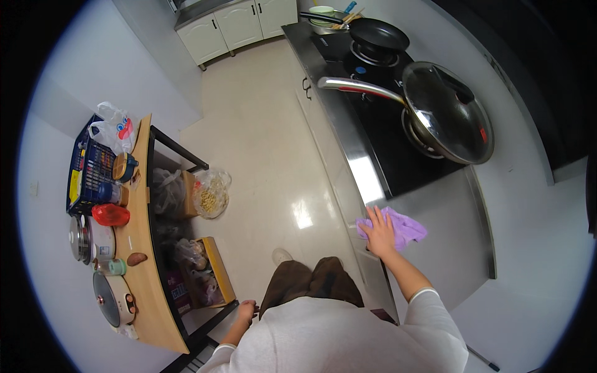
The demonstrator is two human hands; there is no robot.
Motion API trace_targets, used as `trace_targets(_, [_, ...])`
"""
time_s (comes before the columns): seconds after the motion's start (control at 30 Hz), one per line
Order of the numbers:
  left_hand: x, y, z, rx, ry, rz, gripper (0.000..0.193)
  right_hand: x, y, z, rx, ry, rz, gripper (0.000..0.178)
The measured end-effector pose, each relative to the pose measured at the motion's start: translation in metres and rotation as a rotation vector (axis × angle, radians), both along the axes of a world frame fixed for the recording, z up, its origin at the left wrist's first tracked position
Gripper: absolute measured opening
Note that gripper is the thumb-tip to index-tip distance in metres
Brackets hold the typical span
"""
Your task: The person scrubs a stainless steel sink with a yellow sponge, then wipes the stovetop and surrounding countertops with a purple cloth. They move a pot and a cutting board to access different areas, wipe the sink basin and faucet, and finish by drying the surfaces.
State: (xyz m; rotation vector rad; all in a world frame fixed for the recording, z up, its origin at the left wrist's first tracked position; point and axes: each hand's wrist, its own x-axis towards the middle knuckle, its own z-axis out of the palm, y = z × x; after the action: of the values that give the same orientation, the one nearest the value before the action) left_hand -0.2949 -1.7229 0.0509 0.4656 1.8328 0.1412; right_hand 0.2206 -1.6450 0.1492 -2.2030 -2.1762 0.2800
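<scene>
At the near edge of the surface [435, 248], the right hand [377, 232] lies flat on a purple cloth [398, 227], fingers spread and pointing away from the person, palm pressing down rather than clenched around the fabric. The cloth is crumpled, with its long axis running left to right along the surface edge; its larger visible part extends to the right of the hand. It sits on the grey stretch of surface just in front of the black cooktop [398, 143]. The left hand [247, 310] hangs low beside the person's leg, near the dark frame of a wooden side table [146, 280]; whether its fingers are clenched or released cannot be told.

On the cooktop beyond the cloth, a lidded wok [448, 115] sits on the near burner, its metal handle [357, 87] pointing left toward the floor aisle. Further back, a black frying pan [378, 34] occupies the far burner, handle also pointing left. On the side table stand a red lidded container [111, 215], a cooker [112, 298] and a blue basket [87, 171].
</scene>
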Motion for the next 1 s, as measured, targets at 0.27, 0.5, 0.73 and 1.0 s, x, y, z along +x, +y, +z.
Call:
trace_targets(0.27, [-0.034,0.087,0.001,0.076,-0.061,0.033,0.016,-0.016,0.085,0.022,0.141,0.023,-0.199,0.065])
trace_targets(0.5, [-0.063,0.110,-0.002,-0.017,-0.016,0.100,0.013,-0.030,0.055,-0.006,0.126,-0.146,-0.969,0.098])
trace_targets(0.73, [-0.110,0.112,-0.031,0.054,0.014,-0.225,0.016,-0.021,0.126,-0.003,0.040,0.043,-0.705,0.095])
trace_targets(1.0, [-0.094,0.187,-0.009,-0.114,0.066,0.117,0.020,-0.016,0.224,-0.023,0.179,-0.071,-0.560,0.082])
